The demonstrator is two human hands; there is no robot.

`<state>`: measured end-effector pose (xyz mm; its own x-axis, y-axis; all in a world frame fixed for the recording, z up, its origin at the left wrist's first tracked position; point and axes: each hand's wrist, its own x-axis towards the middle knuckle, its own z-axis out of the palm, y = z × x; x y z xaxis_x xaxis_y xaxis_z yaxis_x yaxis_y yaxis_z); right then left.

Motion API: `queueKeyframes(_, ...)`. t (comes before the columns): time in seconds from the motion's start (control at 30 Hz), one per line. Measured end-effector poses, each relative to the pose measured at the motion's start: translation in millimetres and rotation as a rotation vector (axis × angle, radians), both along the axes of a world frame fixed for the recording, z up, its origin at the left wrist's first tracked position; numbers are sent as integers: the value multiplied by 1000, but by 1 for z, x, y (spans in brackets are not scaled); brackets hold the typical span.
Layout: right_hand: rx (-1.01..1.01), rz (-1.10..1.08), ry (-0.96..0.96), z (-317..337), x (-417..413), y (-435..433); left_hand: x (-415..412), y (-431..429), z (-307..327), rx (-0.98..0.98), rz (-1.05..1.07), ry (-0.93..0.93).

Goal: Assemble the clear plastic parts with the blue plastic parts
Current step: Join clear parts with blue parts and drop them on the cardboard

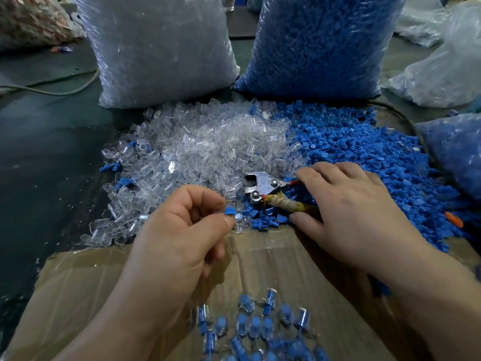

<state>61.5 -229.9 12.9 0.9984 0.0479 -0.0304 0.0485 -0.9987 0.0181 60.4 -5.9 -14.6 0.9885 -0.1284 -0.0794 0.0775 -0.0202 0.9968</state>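
As left hand (179, 230) pinches a blue part (230, 211), right hand (356, 204) (flat) overlies pliers (263, 182).

Left hand (178, 230) pinched, right hand (356, 212) flat

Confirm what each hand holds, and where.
Left hand pinches a blue-and-clear part by its blue end. Right hand lies open over the pliers, gripping nothing.

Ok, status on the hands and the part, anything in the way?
Left hand pinches blue part against clear part. Right hand open, over pliers handles. No obstruction seen.
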Motion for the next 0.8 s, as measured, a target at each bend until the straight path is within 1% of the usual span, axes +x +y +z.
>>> queueKeyframes(0.13,-21,32,34,3,7,-6,1,0,2,-25,-17,30)
queueKeyframes(0.27,1,67,68,5,8,-13,1,0,3,-47,-16,46)
queueKeyframes(0.4,-10,83,18,6,11,-11,1,0,4,-73,-33,52)
queueKeyframes(0.47,33,66,-33,6,10,-10,1,-1,6,-79,-36,45)
queueKeyframes(0.57,205,41,-175,12,3,-11,1,0,7,-79,-29,27)
queueKeyframes(0.63,295,59,-232,17,-3,-8,0,1,8,-101,-13,22)
queueKeyframes(0.73,341,177,-226,22,-13,1,1,2,8,-142,6,19)
queueKeyframes(0.8,336,251,-184,21,-18,5,3,3,8,-114,14,-13)
